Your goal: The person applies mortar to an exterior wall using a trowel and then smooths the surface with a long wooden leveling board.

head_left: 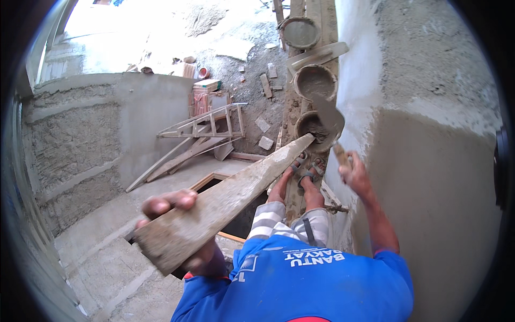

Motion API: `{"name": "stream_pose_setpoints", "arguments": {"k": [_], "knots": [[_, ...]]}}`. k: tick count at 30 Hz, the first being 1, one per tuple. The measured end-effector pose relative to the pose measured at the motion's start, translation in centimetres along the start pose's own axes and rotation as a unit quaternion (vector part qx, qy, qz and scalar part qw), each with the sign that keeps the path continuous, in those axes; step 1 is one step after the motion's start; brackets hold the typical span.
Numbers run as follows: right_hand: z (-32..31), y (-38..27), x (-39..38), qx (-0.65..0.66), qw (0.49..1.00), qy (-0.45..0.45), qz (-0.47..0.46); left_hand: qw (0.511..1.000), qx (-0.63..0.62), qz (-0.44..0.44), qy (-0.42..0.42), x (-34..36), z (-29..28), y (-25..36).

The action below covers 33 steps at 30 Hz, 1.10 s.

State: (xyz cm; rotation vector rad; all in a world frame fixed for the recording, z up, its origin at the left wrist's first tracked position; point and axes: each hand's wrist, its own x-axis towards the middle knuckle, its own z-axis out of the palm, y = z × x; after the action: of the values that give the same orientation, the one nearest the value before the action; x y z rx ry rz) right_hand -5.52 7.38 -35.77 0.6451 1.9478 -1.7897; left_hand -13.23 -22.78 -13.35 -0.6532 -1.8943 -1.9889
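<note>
My left hand point(170, 204) is wrapped around the wide near end of a long wooden board point(225, 201), its fingers over one edge and its thumb side at the other. The board slants away to the right, and its narrow far end overlaps the nearest bucket point(298, 129) in view. That bucket has wet mortar point(316, 129) in it. My right hand point(355, 174) grips the wooden handle of a trowel point(329, 117). The trowel's blade is coated grey and slightly blurred, raised above the nearest bucket's right side. Whether the blade carries mortar, I cannot tell.
I stand on narrow planks point(291, 198) beside a wall, its near part covered in damp plaster point(429, 198). Ahead are a second mortar bucket point(295, 85), a plastering float point(320, 56) and a farther bucket point(282, 34). Left below lie a framed opening point(212, 180) and a wooden frame point(214, 126).
</note>
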Motion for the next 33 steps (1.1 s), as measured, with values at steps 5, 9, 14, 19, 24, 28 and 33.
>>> {"name": "stream_pose_setpoints", "arguments": {"k": [5,9,14,19,24,28,33], "knots": [[0.4,-12.1,-15.0,-0.127,0.961,-0.061,-0.238,0.998,0.011,-0.041,0.037,-1.7,2.9,1.5],[1.2,-15.5,-21.8,-0.127,0.944,-0.080,-0.294,0.993,0.074,-0.048,0.080,-2.4,4.4,2.9],[3.1,-12.6,-22.9,-0.171,0.936,-0.120,-0.283,0.987,0.133,-0.034,0.084,-3.8,3.7,3.7],[5.7,-2.8,-17.2,-0.221,0.955,-0.074,-0.181,0.996,0.051,-0.040,0.056,-5.1,3.0,4.0],[8.5,10.7,-6.1,-0.218,0.959,-0.019,-0.182,0.997,0.057,-0.037,0.026,-5.6,0.1,3.4],[9.4,21.2,2.5,-0.300,0.951,-0.073,-0.035,0.995,0.061,-0.055,0.051,-6.0,-3.1,2.8],[9.4,29.4,12.2,-0.304,0.949,-0.063,0.052,0.990,0.103,-0.008,0.096,-4.9,-4.1,-0.2]]}}
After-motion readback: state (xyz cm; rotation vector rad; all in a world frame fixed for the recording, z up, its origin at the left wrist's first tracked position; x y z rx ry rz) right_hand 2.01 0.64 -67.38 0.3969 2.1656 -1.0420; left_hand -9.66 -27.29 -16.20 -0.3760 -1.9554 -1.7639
